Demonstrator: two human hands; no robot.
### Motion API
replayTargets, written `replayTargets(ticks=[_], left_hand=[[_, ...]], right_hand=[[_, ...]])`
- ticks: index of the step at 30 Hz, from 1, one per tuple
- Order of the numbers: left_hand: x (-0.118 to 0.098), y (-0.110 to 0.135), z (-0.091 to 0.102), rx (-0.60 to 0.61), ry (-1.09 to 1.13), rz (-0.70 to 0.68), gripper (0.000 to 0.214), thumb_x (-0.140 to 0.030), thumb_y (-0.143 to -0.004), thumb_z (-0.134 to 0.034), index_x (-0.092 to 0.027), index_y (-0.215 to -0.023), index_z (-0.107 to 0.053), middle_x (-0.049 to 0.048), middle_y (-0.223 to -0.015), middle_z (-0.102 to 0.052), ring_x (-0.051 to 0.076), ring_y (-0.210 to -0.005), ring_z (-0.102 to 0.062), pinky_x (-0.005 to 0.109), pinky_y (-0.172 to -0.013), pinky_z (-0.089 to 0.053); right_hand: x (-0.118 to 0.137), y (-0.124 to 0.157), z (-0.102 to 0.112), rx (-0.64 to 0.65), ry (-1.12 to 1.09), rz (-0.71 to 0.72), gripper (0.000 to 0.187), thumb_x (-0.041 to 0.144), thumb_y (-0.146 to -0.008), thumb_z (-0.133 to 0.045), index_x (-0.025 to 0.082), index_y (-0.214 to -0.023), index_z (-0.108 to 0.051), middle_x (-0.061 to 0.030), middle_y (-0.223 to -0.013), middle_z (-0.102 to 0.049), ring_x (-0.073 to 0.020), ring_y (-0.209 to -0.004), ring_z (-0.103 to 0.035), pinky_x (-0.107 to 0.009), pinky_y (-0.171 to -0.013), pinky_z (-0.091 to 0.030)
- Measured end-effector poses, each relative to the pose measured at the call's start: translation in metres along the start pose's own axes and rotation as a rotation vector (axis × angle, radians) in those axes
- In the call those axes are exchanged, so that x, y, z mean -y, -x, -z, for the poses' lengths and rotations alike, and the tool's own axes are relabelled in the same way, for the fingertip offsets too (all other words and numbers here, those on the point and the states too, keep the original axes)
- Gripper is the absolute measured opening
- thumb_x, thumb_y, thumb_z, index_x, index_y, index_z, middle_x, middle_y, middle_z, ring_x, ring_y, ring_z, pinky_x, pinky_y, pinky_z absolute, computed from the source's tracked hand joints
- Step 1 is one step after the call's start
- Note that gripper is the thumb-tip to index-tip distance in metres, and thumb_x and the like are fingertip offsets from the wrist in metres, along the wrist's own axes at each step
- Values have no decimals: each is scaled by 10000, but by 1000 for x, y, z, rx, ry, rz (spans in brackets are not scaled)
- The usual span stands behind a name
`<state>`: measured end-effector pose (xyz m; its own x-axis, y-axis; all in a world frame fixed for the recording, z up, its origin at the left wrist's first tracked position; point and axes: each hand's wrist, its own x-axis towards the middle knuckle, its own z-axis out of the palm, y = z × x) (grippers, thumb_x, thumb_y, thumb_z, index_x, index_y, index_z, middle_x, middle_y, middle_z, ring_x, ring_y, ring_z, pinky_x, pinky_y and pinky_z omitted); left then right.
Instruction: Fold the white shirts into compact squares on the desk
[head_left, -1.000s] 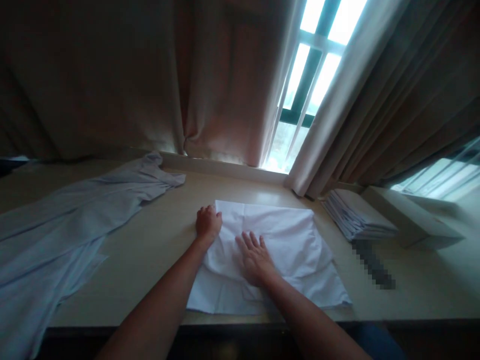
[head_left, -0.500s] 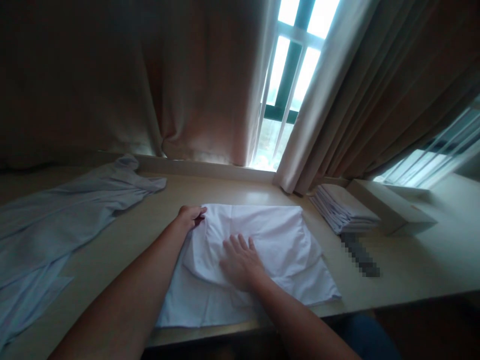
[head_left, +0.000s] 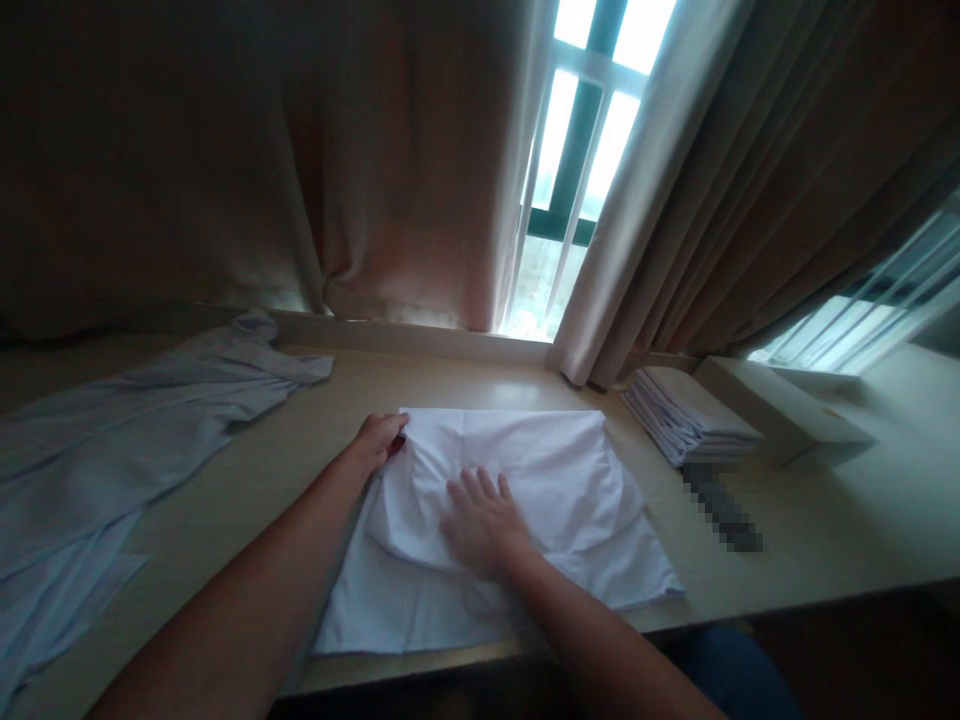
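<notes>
A white cloth (head_left: 547,480), partly folded over itself, lies on the pale table (head_left: 397,370) in front of me. Its far edge runs fairly straight, while the upper layer is creased and puffed in the middle. My left hand (head_left: 382,437) pinches the cloth's far left corner between thumb and fingers. Flat on the middle of the upper layer rests my right hand (head_left: 484,520), fingers spread and somewhat blurred. The lower layer shows along the near side and reaches close to the table's front edge.
Loose white cloth (head_left: 150,430) is heaped along the left. At the right stand a neat stack of folded white cloths (head_left: 690,415) and a pale box (head_left: 784,410). A pixelated dark object (head_left: 721,508) lies before the stack. Curtains (head_left: 420,170) and a window (head_left: 577,150) form the back.
Hardly anything differs. My left hand has shifted very slightly at the corner; my right hand stays on the cloth.
</notes>
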<state>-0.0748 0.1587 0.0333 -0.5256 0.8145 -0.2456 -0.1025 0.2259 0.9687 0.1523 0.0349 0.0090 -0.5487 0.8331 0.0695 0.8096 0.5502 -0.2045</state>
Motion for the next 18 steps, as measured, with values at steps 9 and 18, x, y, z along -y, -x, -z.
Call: replayTargets(ticks=[9, 18], left_hand=[[36, 49, 3, 135, -810, -663, 600, -462, -805, -568, -153, -1316, -515, 133, -1507, -369, 274, -1420, -254, 414, -1176, -133], [89, 60, 14, 86, -1280, -699, 859, -673, -835, -348, -108, -1479, -294, 159, -1575, -195, 330, -1461, -70, 463, -1166, -85]], right_hand=[[-1, 1, -2, -10, -22, 12, 608, 561, -959, -292, 254, -1484, -293, -59, -1572, -214, -301, -1448, -118, -563, -1138, -54], [-2, 1, -2, 11, -29, 23, 628, 559, -958, -297, 268, -1511, -234, -48, -1579, -177, -306, -1451, -105, -558, -1139, -69]])
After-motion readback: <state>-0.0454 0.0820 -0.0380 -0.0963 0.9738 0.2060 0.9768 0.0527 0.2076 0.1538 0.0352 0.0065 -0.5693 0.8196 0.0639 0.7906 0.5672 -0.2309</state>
